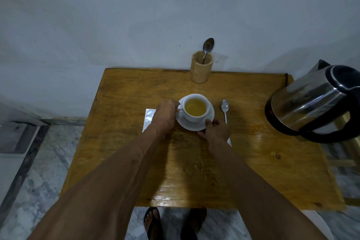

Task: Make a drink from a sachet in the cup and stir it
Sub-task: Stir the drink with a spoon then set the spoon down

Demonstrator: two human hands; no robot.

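A white cup holding yellow-green liquid stands on a white saucer at the middle of the wooden table. My left hand pinches the cup's handle on the left side. My right hand grips the saucer's near right rim, thumb on top. A silver sachet lies flat under and behind my left hand. A metal spoon lies on the table just right of the saucer, bowl pointing away from me.
A bamboo holder with a second spoon stands at the table's far edge against the wall. A steel and black electric kettle sits at the right edge. My sandalled feet show below the near edge.
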